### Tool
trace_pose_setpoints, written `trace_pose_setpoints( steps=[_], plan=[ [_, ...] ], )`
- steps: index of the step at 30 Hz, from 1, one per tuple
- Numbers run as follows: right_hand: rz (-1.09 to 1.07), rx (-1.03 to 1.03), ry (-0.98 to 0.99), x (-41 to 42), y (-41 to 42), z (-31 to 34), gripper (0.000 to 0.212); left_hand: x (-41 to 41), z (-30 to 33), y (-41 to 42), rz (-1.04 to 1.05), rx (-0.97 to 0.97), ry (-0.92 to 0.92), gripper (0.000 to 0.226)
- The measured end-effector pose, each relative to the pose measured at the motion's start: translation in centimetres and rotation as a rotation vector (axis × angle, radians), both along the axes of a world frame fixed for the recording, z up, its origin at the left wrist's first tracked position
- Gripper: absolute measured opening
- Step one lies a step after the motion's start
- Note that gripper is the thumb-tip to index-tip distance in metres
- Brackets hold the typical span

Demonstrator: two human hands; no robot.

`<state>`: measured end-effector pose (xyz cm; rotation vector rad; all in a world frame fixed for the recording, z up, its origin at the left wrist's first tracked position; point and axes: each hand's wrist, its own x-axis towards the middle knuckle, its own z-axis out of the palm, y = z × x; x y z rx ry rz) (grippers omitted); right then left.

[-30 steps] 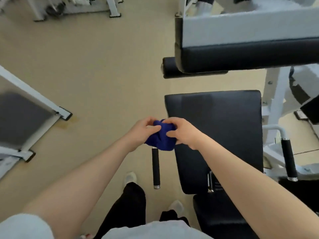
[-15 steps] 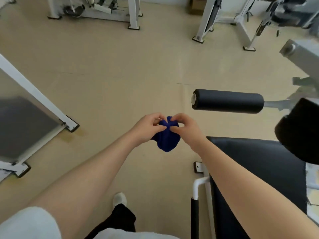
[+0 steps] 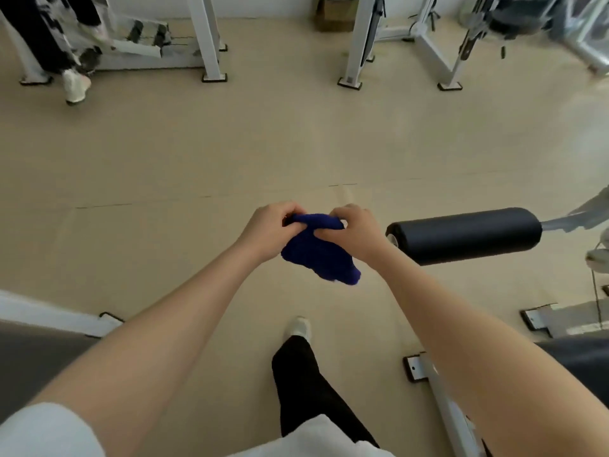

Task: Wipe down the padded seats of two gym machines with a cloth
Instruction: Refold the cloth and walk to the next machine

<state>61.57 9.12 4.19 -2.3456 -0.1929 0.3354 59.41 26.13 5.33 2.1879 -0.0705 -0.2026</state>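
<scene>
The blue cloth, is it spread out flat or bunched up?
Bunched up. The blue cloth hangs as a crumpled lump in the air, pinched at its top by the left hand and the right hand.

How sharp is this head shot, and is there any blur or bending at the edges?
Head view: both hands, left and right, and the cloth are fairly sharp; the walking person's shoe and the far-right frame smear with motion; wide-angle bending curves the edges; light is soft and even.
</scene>
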Motion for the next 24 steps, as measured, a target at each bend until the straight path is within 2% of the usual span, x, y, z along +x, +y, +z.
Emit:
trace_pose_setpoints(
  steps=[3,5,8,11,15,20,24],
  plan=[
    [0.017,0.018,0.069,8.3,-0.2,-0.7,0.022,8.9,-1.1,0.0,-0.034,0.037,-0.023,0.014],
    [0.033,-0.011,0.117,13.7,-0.6,0.0,0.029,15.3,-1.1,0.0,-0.065,0.183,-0.109,0.014],
    [-0.017,0.043,0.192,21.2,-2.3,2.2,0.023,24.4,0.6,-1.0,-0.165,0.317,-0.220,0.014],
    [-0.080,0.071,0.204,27.7,-4.9,4.0,0.017,32.5,2.2,-2.7,-0.311,0.297,-0.238,0.015],
    [-0.212,-0.025,0.126,36.1,-9.3,4.3,0.016,42.9,2.7,-6.7,-0.463,0.117,-0.133,0.011],
    [-0.401,-0.260,0.108,45.7,-15.7,2.6,0.023,56.0,1.2,-13.6,-0.730,0.154,-0.106,0.014],
    [-0.557,-0.349,0.245,52.3,-20.2,2.7,0.029,64.6,1.1,-19.6,-0.878,0.183,-0.149,0.018]
  ],
)
